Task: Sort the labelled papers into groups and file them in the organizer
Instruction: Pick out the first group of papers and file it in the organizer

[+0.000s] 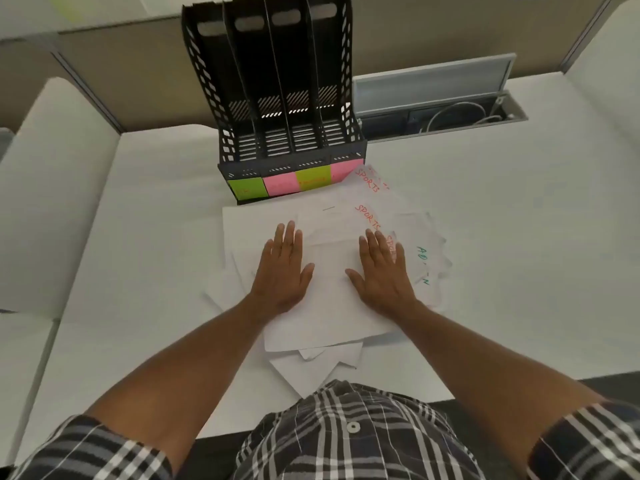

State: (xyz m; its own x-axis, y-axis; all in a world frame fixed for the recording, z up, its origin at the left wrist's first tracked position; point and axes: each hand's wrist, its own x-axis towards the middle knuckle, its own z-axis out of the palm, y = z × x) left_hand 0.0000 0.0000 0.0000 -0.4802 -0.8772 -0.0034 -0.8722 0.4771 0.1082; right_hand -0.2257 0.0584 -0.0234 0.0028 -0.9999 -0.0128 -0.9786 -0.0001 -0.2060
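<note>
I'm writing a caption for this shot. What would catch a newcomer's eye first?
Probably the two bare hands, left hand and right hand, pressed flat on a loose pile of white papers mid-desk, some marked SPORTS in red. Just behind stands a black file organizer, its four slots empty, with green and pink sticky notes along its front.

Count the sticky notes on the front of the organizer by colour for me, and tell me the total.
Green sticky notes: 2, one at the left end and one third from the left
Pink sticky notes: 2, one second from the left and one at the right end, partly covered by a paper
Total: 4
</note>
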